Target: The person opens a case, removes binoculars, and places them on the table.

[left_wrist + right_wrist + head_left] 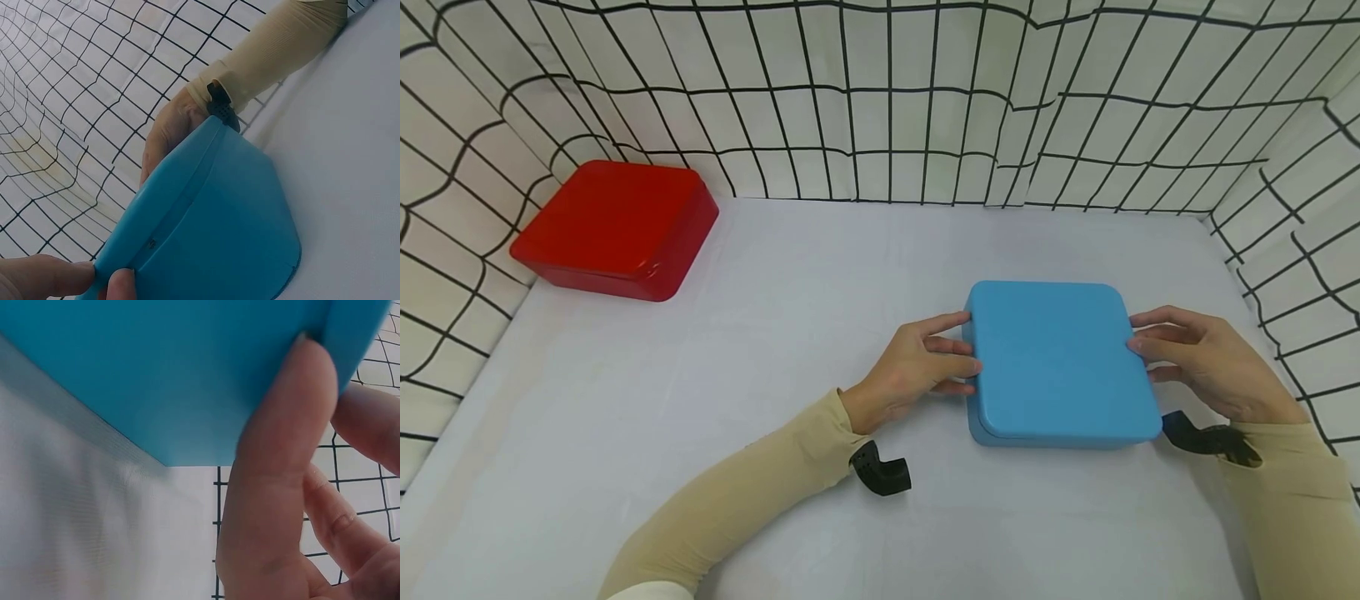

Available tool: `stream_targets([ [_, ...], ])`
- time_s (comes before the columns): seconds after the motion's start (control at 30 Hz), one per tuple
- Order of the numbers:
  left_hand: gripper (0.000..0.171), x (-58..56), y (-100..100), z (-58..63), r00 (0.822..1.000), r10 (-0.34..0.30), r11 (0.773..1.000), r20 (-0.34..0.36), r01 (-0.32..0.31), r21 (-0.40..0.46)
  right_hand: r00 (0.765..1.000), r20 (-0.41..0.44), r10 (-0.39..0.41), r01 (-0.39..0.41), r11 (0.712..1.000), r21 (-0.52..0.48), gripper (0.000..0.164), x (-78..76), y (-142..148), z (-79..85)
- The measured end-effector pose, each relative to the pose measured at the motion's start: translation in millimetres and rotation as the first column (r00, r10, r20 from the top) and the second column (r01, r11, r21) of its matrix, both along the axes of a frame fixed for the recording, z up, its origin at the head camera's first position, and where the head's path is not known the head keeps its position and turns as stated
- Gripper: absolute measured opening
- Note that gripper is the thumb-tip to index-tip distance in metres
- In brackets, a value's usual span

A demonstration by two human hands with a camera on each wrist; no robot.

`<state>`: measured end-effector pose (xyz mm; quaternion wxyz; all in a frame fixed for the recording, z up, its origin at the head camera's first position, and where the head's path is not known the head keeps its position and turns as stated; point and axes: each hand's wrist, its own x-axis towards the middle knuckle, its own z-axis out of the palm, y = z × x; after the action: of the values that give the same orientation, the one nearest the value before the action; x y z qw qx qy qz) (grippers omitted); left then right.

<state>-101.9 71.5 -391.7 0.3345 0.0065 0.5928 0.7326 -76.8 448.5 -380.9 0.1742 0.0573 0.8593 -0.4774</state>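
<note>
A blue box [1060, 367] with rounded corners lies on the white surface, its lid [164, 209] down on its body. At the left side, my left hand [910, 367] holds the edge, thumb and fingers spread along it; in the left wrist view two fingertips [120, 284] meet the lid near the seam. My right hand [1213, 362] holds the opposite edge. In the right wrist view one finger [275, 450] presses up under the lid's rim, while other fingers lie behind it, partly hidden.
A closed red box [617, 225] stands at the back left beside the grid. Black wire grid panels [891, 92] border the white table [760, 467] at the back and both sides. Black wrist devices [880, 471] hang by both cuffs.
</note>
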Motion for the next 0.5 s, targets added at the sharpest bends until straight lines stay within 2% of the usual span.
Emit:
stream_targets([
  [0.5,0.079,-1.1,-1.5,0.2,1.0,-0.002,1.0,0.022,0.003,-0.002,0.999,0.027,-0.036,0.037,0.999,-0.032,0.037,-0.3,0.7,-1.0],
])
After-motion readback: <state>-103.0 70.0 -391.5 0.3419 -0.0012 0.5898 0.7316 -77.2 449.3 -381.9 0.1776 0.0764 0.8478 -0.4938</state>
